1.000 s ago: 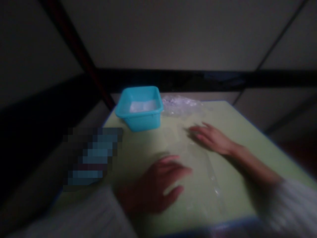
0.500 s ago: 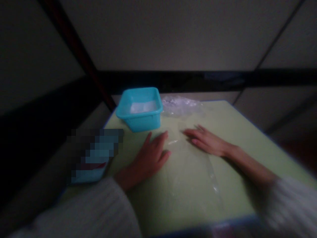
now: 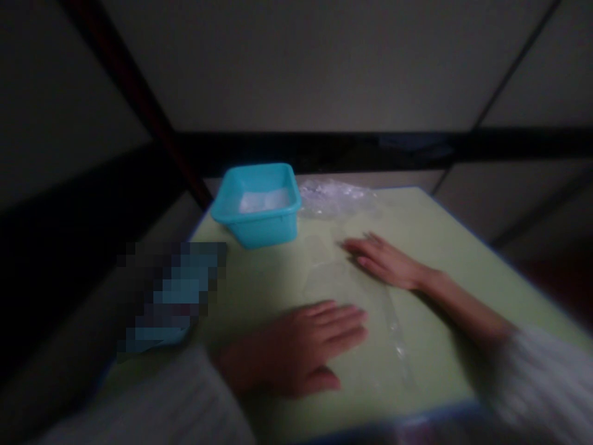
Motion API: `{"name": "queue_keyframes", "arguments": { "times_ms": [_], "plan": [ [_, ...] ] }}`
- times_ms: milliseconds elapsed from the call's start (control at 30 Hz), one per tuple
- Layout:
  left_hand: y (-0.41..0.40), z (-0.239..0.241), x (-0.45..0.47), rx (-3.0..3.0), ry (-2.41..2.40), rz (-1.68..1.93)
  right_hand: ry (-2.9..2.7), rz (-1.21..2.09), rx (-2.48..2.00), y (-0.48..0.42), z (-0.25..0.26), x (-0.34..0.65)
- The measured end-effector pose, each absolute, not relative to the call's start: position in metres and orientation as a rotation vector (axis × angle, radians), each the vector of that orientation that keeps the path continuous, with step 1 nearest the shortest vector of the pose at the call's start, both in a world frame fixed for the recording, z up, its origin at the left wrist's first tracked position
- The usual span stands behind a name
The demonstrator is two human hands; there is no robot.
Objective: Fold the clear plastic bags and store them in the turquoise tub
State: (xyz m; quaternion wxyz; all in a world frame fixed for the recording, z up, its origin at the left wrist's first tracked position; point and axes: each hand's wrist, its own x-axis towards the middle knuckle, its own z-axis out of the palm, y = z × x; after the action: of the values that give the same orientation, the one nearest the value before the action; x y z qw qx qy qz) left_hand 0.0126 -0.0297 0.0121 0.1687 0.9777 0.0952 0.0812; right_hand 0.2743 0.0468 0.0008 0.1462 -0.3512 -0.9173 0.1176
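A clear plastic bag (image 3: 375,309) lies spread out flat on the pale yellow-green table (image 3: 445,247). My left hand (image 3: 315,346) is over the near part of the bag, palm down and fingers stretched out, slightly blurred. Toward the bag's far end, my right hand (image 3: 386,259) rests on its upper right side with the fingers extended. Nothing shows in either hand's grasp. The bag's outline is faint, and part of it is hidden beneath my left hand.
At the back left stands a turquoise plastic basket (image 3: 273,232) with white, flat items (image 3: 264,201) inside. Beside it sits a crumpled heap of clear plastic (image 3: 338,199). A pixelated bluish object (image 3: 180,290) lies along the left edge. A wall (image 3: 324,68) rises behind the table.
My left hand has moved toward me and to the right, from the bag's far end to its near part. My right hand has stayed nearly in place.
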Motion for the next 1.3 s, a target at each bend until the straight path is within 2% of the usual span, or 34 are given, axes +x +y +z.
{"name": "queue_keyframes", "arguments": {
  "times_ms": [267, 633, 967, 1133, 1300],
  "plan": [
    [-0.035, 0.016, 0.012, 2.766, 0.298, 0.085, -2.620, 0.281, -1.051, 0.050, -0.002, 0.275],
    [-0.038, 0.020, 0.012, 2.743, 0.245, 0.192, -2.579, 0.249, -1.093, 0.055, -0.002, 0.274],
    [-0.041, 0.025, 0.013, 2.691, 0.196, 0.112, -2.651, 0.324, -1.088, 0.060, -0.002, 0.262],
    [-0.039, 0.027, 0.010, 2.523, 0.253, 0.160, -2.411, 0.624, -0.982, 0.055, 0.003, 0.268],
    [-0.020, 0.015, 0.003, 1.964, 0.751, 0.674, -1.902, 1.234, -0.716, 0.037, 0.012, 0.267]
  ]
}}
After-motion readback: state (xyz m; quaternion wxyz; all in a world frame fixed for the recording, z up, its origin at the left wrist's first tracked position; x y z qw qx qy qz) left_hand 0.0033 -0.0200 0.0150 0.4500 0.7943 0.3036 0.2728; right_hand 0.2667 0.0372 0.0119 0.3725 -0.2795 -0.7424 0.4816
